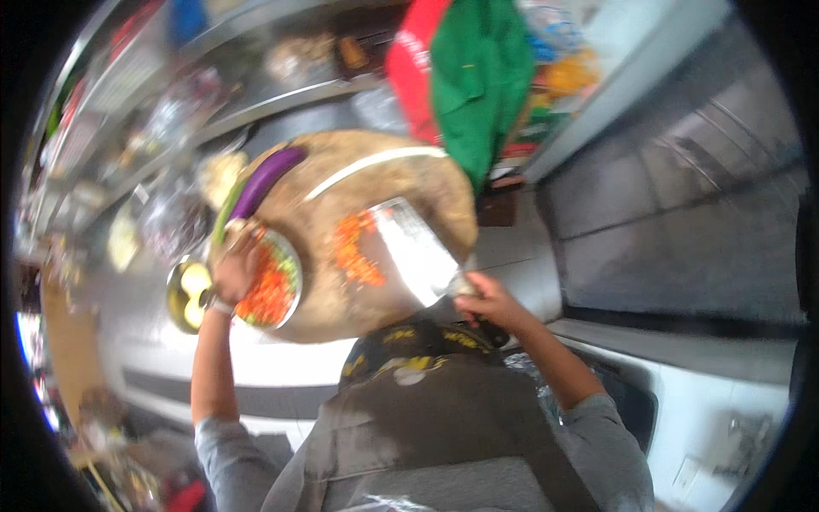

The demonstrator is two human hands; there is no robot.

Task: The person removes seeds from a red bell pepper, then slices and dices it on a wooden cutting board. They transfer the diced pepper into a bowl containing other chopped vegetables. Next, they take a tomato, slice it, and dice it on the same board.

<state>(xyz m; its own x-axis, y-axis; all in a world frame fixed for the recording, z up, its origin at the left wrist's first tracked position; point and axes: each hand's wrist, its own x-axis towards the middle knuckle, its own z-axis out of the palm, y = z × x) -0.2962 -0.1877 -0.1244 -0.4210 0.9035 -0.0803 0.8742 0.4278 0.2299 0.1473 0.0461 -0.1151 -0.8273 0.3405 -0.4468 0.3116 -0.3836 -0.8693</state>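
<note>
My right hand (483,299) grips the handle of a broad cleaver (419,253). Its blade lies over the right part of a round wooden chopping block (326,317). Beside the blade is a loose pile of diced orange vegetable (352,249), likely carrot. My left hand (235,265) is at the left side of a bowl of diced orange and pale green vegetables (269,288); blur hides whether it grips the rim. A purple eggplant (265,179) lies along the block's far left edge, with a long green vegetable (230,208) alongside. A curved white strip (371,165) rests across the block's far part.
Left of the bowl stands a metal bowl (173,297) with pale yellow pieces. Plastic bags (173,221) crowd the steel counter further left. A green and red cloth or bag (480,83) hangs over the block's far right edge. A tiled wall (672,243) rises at right.
</note>
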